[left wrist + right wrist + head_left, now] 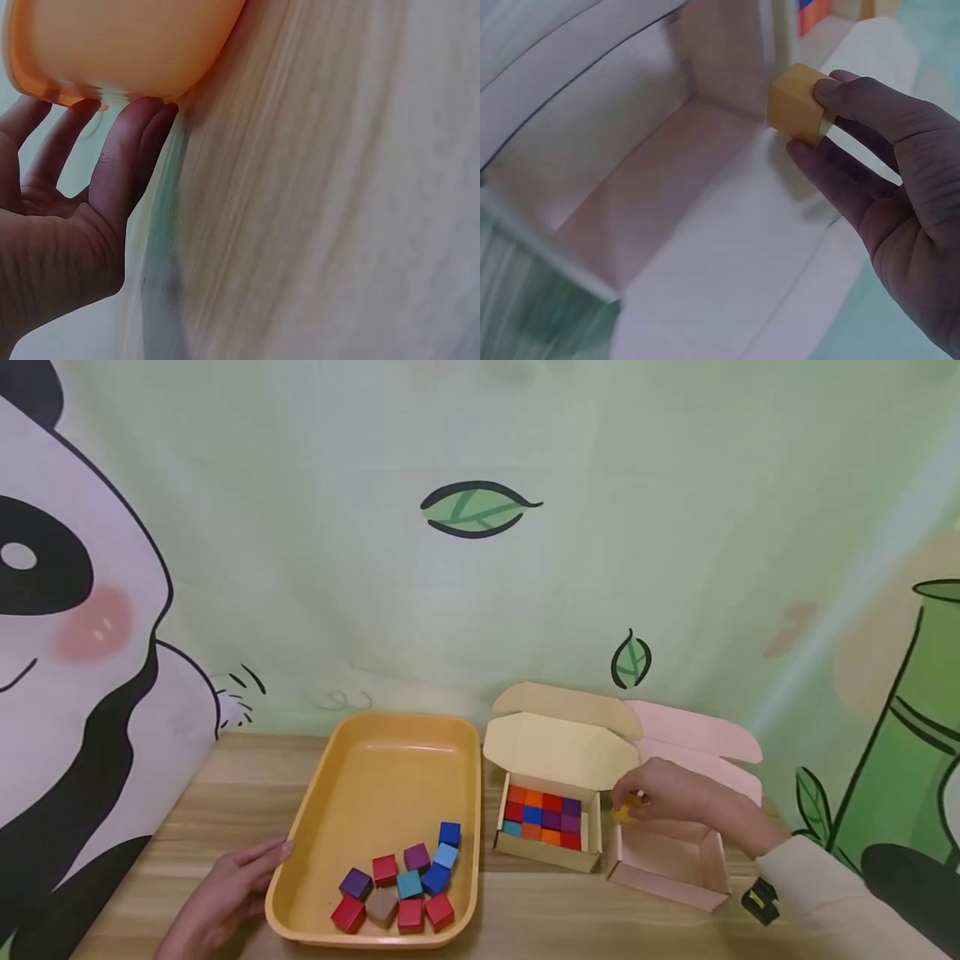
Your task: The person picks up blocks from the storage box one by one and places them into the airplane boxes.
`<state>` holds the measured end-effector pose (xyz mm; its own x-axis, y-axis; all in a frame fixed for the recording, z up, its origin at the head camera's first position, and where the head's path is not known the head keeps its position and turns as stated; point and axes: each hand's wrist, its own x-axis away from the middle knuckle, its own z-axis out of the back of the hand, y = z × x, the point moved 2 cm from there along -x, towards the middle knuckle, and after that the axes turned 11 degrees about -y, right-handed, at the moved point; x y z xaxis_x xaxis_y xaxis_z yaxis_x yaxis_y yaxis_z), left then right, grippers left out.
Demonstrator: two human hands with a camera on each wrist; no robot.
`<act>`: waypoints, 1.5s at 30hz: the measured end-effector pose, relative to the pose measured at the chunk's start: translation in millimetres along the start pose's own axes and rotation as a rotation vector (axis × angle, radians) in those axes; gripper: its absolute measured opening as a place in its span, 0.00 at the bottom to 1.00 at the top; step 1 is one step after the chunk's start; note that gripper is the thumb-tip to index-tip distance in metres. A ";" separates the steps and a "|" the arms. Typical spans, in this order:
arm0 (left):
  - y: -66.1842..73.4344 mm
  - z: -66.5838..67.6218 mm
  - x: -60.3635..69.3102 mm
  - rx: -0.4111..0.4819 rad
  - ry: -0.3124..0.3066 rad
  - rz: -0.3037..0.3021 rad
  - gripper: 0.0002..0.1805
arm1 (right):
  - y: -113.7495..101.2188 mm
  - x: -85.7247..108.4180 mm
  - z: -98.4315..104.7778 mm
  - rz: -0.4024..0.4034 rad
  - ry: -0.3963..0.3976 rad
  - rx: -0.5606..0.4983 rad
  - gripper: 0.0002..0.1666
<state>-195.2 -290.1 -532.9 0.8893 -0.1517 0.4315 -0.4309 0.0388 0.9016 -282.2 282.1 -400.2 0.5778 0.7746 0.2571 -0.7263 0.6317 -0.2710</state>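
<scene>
Between its thumb and fingers my right hand (pixel 667 789) pinches a yellow cube (pixel 796 105), held over the rear left corner of the open pink box (pixel 667 866). No block shows inside that box in the right wrist view. Beside it stands an open cream box (pixel 546 853) holding rows of coloured cubes (pixel 551 820). My left hand (pixel 232 889) touches the left rim of the yellow tray (pixel 390 785) with fairly straight fingers. Loose red, blue, purple, teal and plain wood cubes (pixel 409 885) lie at the tray's front right.
Raised lids of the cream box (pixel 562 747) and pink box (pixel 693 731) stand behind them, near a printed cloth backdrop (pixel 337 568). A small black object (pixel 761 900) is by the right sleeve (pixel 817 885). The wooden table (pixel 225 793) carries everything.
</scene>
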 end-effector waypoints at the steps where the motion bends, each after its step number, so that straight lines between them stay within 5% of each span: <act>1: 0.2 0.1 -0.2 0.002 0.004 -0.001 0.44 | 3.9 2.8 -2.6 -0.004 -0.007 -0.001 0.11; 10: -0.7 0.8 0.9 0.003 0.013 0.003 0.44 | 23.8 13.4 -23.8 0.011 -0.043 -0.059 0.15; 22: -3.2 1.2 1.1 -0.005 0.012 -0.002 0.44 | 27.0 15.5 -36.9 -0.016 0.023 0.030 0.17; 29: -1.9 -0.5 1.7 -0.010 0.007 -0.006 0.43 | 26.8 15.3 -52.2 0.041 -0.034 0.067 0.12; 40: 0.0 0.5 3.6 -0.012 0.015 0.005 0.45 | 23.4 27.2 -52.0 -0.210 -0.147 -0.056 0.12; 45: -1.2 -0.1 3.2 -0.012 0.013 -0.008 0.44 | 21.0 21.0 -53.6 -0.195 -0.180 -0.009 0.10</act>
<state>-191.9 -290.5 -532.6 0.8945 -0.1390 0.4249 -0.4222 0.0498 0.9051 -265.3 313.3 -450.3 0.6306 0.6208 0.4658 -0.6037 0.7695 -0.2083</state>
